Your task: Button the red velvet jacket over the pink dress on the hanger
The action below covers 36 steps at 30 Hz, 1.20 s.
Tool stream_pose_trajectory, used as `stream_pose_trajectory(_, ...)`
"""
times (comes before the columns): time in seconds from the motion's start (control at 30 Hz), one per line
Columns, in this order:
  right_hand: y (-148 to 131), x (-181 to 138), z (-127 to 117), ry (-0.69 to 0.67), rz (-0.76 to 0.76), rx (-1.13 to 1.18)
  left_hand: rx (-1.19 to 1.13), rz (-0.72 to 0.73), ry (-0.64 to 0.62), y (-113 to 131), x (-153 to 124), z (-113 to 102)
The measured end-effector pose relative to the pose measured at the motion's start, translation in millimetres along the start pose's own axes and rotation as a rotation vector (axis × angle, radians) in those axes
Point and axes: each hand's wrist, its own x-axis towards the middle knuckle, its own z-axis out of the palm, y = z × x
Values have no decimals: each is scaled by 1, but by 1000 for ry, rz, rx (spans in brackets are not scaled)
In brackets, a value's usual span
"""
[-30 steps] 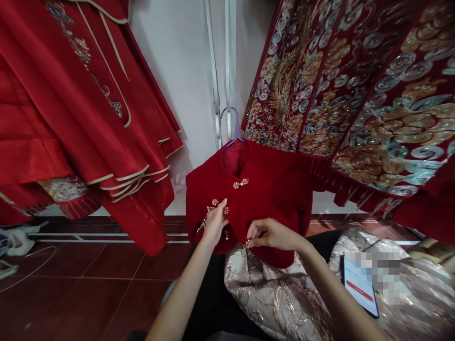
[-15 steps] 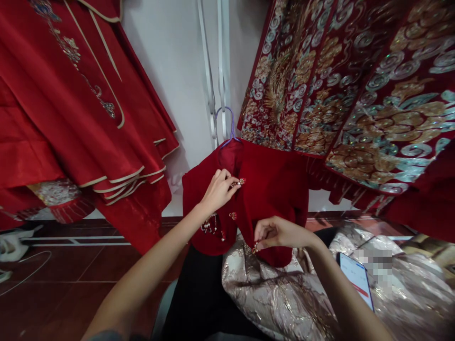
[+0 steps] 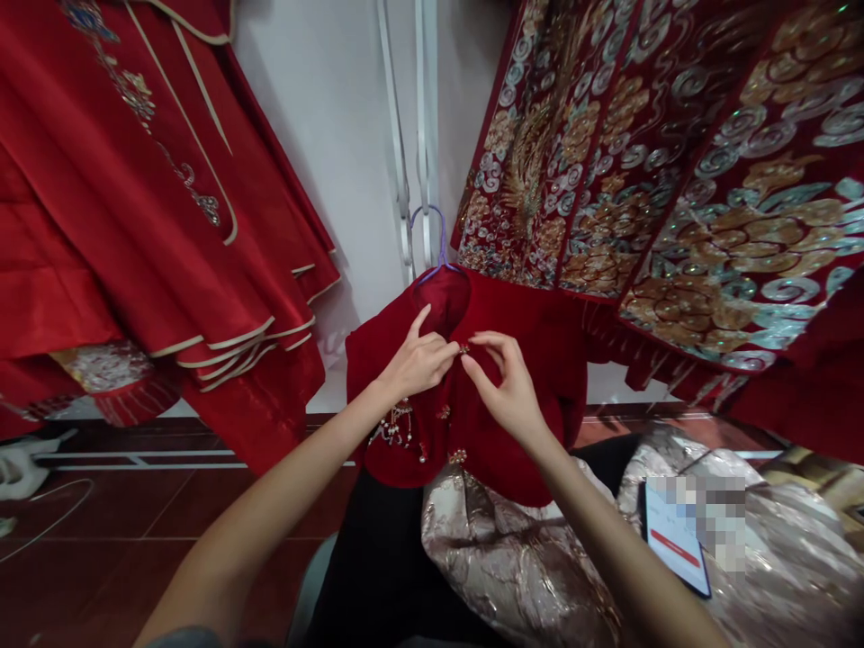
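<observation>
A small red velvety jacket [image 3: 533,315] hangs on a purple hanger [image 3: 442,247] in front of me. My left hand [image 3: 419,362] pinches an ornate frog button [image 3: 463,349] at the collar's front edge, its index finger raised. Close by on the right, my right hand [image 3: 505,382] has thumb and index finger apart around the button's end; whether they touch it is unclear. Lower on the front edges sit another frog button [image 3: 443,412] and a gold beaded fastener [image 3: 457,456]. Beaded tassels [image 3: 398,423] hang on the left panel, partly behind my left wrist.
Red garments with pale piping [image 3: 202,270] hang at left, and an embroidered red garment [image 3: 648,198] at right. Shiny pinkish-silver fabric [image 3: 526,558] covers part of my lap; a phone [image 3: 675,544] lies on it. White rack bars [image 3: 425,117] stand behind the hanger.
My right hand has left the lower front edge and risen to the collar button beside my left hand. The left hand has shifted slightly, its index finger now lifted. The jacket's front edges lie closer together.
</observation>
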Motion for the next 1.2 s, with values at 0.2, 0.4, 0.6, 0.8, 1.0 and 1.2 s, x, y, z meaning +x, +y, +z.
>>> stream_pose_trajectory(0.2,0,45,50,-163,187,-17,19,-130,-294,-1,3,-6)
stream_pose_trajectory(0.4,23,27,35,-15,296,-400,295,-411,-632,3,-10,-30)
stream_pose_trajectory(0.6,36,21,-16,89,-75,-589,386,-509,-684,-6,-17,-43)
stream_pose_trajectory(0.8,48,37,-30,156,-105,-684,472,-701,-769,-24,4,-59)
stream_pose_trajectory(1.0,61,40,-31,80,32,-850,441,-707,-803,-36,3,-59)
stream_pose_trajectory(1.2,60,70,-48,142,80,-1001,468,-619,-757,-37,4,-56)
